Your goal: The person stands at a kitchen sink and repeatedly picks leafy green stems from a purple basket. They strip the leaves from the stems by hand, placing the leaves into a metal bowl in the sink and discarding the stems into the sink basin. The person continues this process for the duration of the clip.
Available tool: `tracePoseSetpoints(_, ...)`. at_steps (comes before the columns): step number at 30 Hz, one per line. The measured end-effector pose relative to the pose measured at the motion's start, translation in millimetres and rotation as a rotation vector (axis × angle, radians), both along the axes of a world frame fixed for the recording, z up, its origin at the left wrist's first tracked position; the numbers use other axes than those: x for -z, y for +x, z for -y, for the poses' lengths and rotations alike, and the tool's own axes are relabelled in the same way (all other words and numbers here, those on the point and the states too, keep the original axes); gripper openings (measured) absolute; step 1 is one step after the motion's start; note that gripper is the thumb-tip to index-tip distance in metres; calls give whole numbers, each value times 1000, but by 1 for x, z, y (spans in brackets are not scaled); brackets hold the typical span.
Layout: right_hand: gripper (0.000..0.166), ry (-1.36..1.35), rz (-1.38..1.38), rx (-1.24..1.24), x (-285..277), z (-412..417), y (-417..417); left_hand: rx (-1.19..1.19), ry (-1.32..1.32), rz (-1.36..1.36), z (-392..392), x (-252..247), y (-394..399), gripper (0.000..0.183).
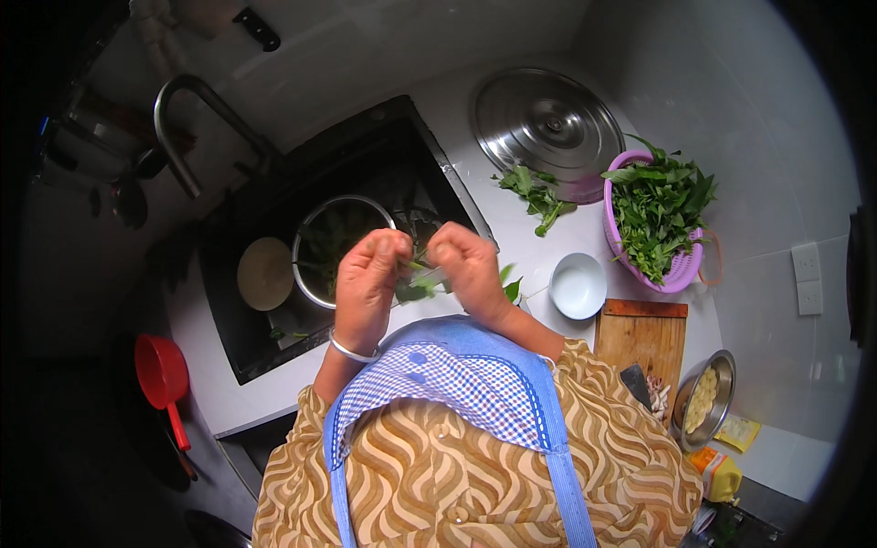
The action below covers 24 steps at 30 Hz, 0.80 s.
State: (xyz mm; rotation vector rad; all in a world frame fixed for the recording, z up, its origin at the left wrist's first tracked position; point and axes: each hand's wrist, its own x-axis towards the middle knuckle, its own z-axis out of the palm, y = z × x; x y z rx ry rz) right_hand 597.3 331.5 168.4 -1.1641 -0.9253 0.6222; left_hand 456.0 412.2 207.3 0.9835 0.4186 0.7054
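My left hand [370, 270] pinches a green leafy stem [415, 266] between thumb and fingers, above the front right of the sink. Close beside it, my right hand [467, 267] has its fingers curled at the stem's other side; motion blur hides exactly what it grips. Blurred leaves [419, 288] hang below the two hands. Behind my left hand, a round metal-rimmed pot [299, 236] with dark greens in it stands in the black sink [425, 147]. More leaves [512, 289] show beside my right wrist.
Left of the pot lies a pale round bowl [265, 274], under the faucet [171, 130]. To the right are a steel lid [548, 123], loose greens [538, 195], a purple basket [675, 274] of leaves, a white bowl [577, 286], a cutting board [640, 335] with a knife [636, 385], and a steel bowl [727, 377].
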Motion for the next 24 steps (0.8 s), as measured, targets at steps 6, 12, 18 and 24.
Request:
tracePoseSetpoints(6,21,-49,-607,28,-5,4,39,-206,57,-61,-19,-4,-13,23)
tracePoseSetpoints(12,26,-210,-527,-253,-13,0,23,-75,190,-280,-15,14,-1,19)
tracePoseSetpoints(18,19,-185,-678,-304,-4,-5,4,-48,255,-294,-2,17,6,17)
tracePoseSetpoints(24,25,-297,-298,-393,3,0,11,-194,167,-314,-15,15,0,13)
